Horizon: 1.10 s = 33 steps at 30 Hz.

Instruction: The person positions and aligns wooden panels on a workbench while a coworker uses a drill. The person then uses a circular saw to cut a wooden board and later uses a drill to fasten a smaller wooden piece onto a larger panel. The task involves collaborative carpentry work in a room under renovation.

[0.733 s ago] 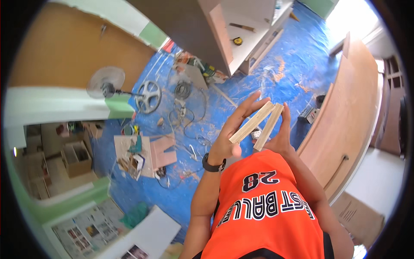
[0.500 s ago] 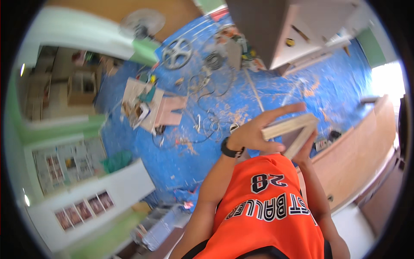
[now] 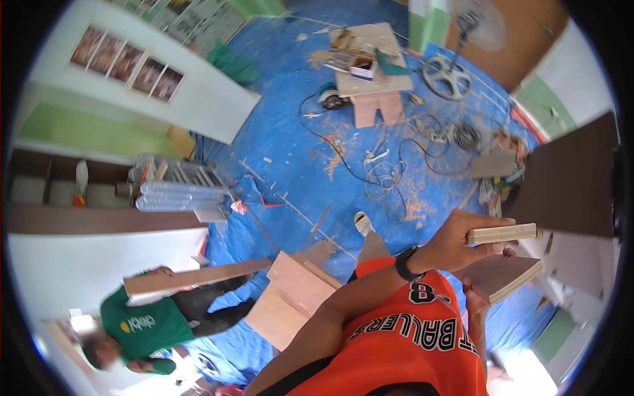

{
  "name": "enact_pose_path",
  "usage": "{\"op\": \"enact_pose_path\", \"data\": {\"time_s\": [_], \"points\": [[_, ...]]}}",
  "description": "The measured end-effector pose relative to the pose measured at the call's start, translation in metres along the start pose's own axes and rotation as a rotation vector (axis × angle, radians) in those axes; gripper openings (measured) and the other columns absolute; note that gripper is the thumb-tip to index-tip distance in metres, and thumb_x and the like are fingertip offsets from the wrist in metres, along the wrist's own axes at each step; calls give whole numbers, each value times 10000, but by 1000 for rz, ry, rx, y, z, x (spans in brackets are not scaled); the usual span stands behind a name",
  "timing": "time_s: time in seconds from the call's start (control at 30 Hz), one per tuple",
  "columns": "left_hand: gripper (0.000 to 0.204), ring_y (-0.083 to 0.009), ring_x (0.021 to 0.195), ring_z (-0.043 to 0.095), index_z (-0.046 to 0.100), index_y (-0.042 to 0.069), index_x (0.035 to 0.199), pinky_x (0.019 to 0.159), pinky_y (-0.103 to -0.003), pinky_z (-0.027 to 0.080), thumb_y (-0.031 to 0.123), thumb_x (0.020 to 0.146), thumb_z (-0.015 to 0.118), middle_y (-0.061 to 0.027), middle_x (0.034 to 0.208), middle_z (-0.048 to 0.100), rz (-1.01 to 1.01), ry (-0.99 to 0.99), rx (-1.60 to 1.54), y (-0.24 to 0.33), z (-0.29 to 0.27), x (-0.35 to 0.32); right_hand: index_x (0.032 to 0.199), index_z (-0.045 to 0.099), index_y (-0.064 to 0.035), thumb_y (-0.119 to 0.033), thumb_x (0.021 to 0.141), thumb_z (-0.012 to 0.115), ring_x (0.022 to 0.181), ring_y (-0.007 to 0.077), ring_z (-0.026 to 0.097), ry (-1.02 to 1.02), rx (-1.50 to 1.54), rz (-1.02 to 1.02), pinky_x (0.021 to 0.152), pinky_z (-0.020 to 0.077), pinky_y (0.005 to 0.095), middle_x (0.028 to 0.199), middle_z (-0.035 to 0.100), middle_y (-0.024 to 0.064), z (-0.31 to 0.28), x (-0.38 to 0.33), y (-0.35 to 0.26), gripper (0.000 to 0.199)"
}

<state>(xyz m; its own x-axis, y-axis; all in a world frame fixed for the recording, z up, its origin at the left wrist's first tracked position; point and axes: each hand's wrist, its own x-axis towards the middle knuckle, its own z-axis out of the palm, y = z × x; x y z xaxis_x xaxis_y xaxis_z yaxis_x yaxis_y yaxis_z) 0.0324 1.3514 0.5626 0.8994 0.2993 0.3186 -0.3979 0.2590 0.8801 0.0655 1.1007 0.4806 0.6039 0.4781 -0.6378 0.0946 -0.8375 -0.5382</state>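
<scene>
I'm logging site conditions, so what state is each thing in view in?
Upper plywood piece: gripped in the left hand, edge toward the camera
Lower plywood piece: held in the right hand, broad face showing
Wristwatch: fastened on the left wrist
Blue floor sheet: spread out, littered with debris
Thin cables: loosely tangled
Dark cable: coiled
Small box: open-topped
Fan: standing; cannot tell if running
Long board: held by a co-worker

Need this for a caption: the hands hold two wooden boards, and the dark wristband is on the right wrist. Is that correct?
Wrong wrist: the head view shows the dark wristband on the left. The rest stands: left hand and right hand hold two wooden boards.
</scene>
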Motion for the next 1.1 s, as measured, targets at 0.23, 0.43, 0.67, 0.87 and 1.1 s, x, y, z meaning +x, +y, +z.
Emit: {"op": "enact_pose_path", "data": {"time_s": [0.23, 0.43, 0.67, 0.87, 1.1], "points": [[424, -206, 993, 690, 597, -33, 1239, 811, -281, 541, 56, 834, 688, -172, 1170, 666, 197, 482, 207, 116, -125, -66, 1164, 659, -86, -565, 876, 575, 1092, 267, 559, 57, 49, -598, 972, 408, 389, 1150, 641, 123, 53, 71, -127, 566], [468, -302, 1052, 667, 576, -81, 1229, 855, -320, 542, 116, 832, 727, -236, 1169, 645, 459, 747, 515, 182, -217, -117, 1329, 379, -63, -514, 706, 752, 1153, 264, 503, 132, 129, -1047, 1003, 400, 386, 1252, 502, 115, 113, 91, -318, 854], [486, -266, 997, 692, 594, -17, 1241, 824, -302, 533, 24, 778, 738, -194, 1199, 645, 541, 1169, 770, 223, -335, -153, 1464, 151, -45, -485, 563, 882, 1256, 273, 410, 85, 328, -1283, 1098, 309, 396, 1348, 399, 107, 186, 150, -485, 1241], [424, -237, 974, 702, 622, 4, 1204, 800, -285, 544, 99, 811, 749, -186, 1156, 668, 612, 1446, 1020, 257, -444, -171, 1472, 124, -47, -474, 569, 886, 1258, 282, 403, -78, 333, -1366, 1087, 329, 408, 1355, 393, 128, 249, 228, -590, 1256], [334, -164, 845, 706, 656, -26, 1127, 717, -271, 535, 139, 846, 725, -159, 1015, 718, 575, 2029, 1516, 336, -531, -204, 1447, 168, -40, -390, 580, 901, 1233, 275, 402, -535, 351, -1488, 1028, 385, 414, 1352, 392, 139, 356, 252, -745, 1188]]}}
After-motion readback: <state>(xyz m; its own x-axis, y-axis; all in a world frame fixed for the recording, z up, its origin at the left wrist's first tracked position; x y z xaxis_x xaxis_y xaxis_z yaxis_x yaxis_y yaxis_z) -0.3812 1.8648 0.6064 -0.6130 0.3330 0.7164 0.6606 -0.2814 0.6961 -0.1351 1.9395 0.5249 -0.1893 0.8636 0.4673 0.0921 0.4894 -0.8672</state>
